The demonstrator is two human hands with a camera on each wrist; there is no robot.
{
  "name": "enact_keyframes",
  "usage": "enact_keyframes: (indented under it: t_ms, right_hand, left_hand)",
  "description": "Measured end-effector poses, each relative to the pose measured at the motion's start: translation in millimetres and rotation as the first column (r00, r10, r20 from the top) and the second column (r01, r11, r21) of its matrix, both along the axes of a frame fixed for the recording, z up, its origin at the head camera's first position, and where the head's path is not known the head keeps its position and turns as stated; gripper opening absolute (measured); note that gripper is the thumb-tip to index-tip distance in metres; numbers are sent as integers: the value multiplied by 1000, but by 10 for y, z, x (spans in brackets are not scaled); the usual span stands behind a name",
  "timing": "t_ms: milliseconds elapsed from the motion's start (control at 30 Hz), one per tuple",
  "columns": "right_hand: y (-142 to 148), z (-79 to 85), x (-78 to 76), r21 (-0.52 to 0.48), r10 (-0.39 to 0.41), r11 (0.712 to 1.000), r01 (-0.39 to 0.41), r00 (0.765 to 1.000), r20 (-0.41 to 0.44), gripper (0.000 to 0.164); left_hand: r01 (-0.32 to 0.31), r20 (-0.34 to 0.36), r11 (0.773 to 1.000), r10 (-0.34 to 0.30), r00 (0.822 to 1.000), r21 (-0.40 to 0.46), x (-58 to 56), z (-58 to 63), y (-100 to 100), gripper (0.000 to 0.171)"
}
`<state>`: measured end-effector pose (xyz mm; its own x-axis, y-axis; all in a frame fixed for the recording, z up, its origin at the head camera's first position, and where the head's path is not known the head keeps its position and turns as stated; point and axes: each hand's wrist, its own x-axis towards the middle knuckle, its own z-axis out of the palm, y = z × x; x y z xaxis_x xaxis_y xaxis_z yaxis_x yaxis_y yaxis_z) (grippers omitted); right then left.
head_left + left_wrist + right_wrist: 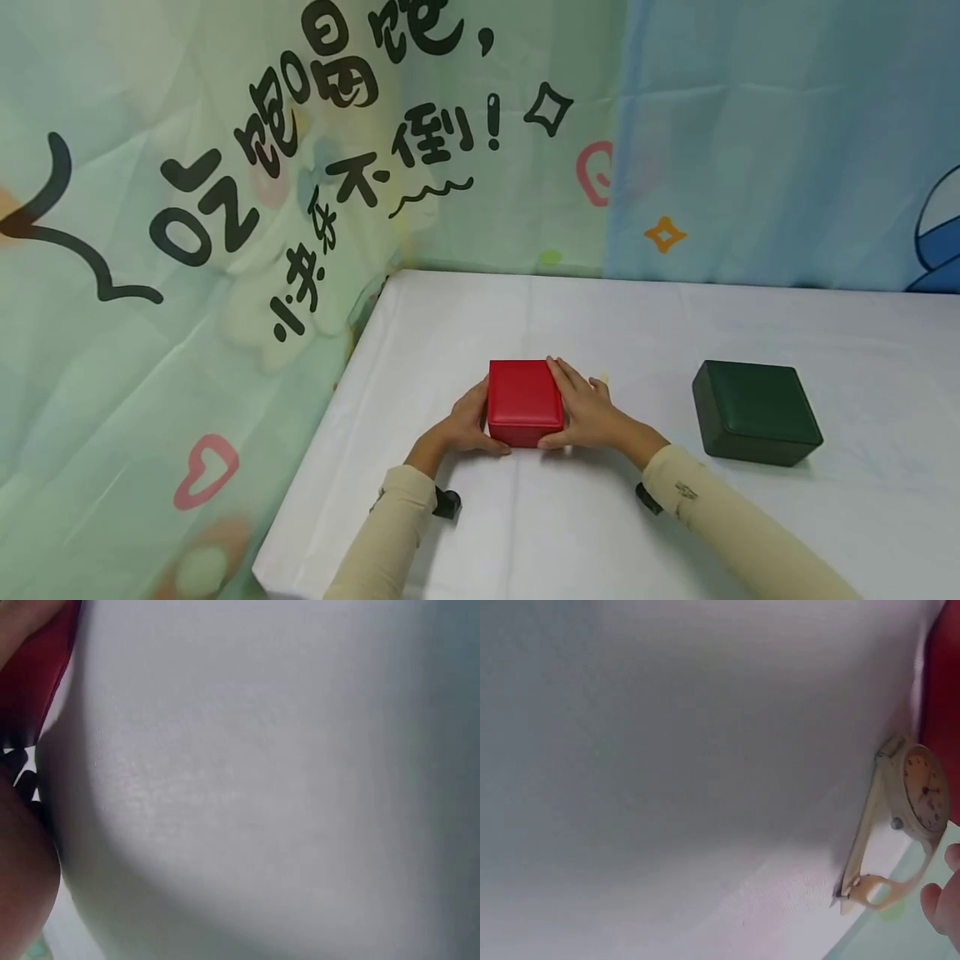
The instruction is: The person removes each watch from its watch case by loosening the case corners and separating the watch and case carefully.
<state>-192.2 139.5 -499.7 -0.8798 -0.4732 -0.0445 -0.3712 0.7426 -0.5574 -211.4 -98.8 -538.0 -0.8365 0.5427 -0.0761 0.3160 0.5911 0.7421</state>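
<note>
A red box [525,392] with a smooth padded lid sits on the white table between both hands. My left hand [467,421] grips its left side, thumb at the front lower edge and fingers along the side. On the opposite side my right hand [588,408] grips the box, its thumb at the front corner and its fingertips by the far right edge of the lid. A wristwatch [922,787] with a cream strap and a round dial stands on the table beside the box in the right wrist view. In the head view the right hand mostly hides it.
A dark green box [757,408], lid down, lies to the right of the right arm. The white-covered table [600,542] has its left edge near the left forearm. Behind and left hangs a printed cloth backdrop [480,233].
</note>
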Motion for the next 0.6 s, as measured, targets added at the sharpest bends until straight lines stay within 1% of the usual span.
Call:
enact_keyframes:
  t_ms: [33, 100, 167, 233, 300, 400, 500, 600]
  right_hand:
    - [18, 13, 4, 6, 1, 1000, -1, 1000, 0, 121]
    - [78, 49, 10, 16, -6, 1000, 6, 1000, -6, 124]
    - [193, 102, 19, 22, -21, 1000, 21, 1000, -4, 125]
    - [326, 163, 27, 18, -38, 999, 38, 999, -8, 124]
    - [466, 231, 36, 17, -58, 998, 58, 998, 0, 124]
    - [677, 323, 51, 25, -82, 996, 82, 997, 4, 123]
    - [880, 415, 75, 30, -106, 994, 105, 994, 9, 124]
    - [1060, 498, 115, 25, -129, 991, 129, 991, 17, 124]
  left_hand:
    - [2, 11, 1000, -2, 1000, 23, 8, -2, -5, 117]
    - [-21, 52, 999, 19, 998, 49, 36, 6, -20, 117]
    - [-64, 100, 997, 58, 993, 54, 56, 11, -18, 115]
    - [-118, 135, 992, 111, 985, 48, 72, 20, -18, 111]
    - [-156, 143, 987, 147, 979, 48, 80, 35, -17, 109]
    - [-180, 136, 982, 170, 976, 64, 82, 78, 2, 110]
    - [-194, 117, 979, 186, 976, 63, 85, 182, 49, 112]
    - [-194, 41, 981, 193, 980, 15, 85, 310, 130, 110]
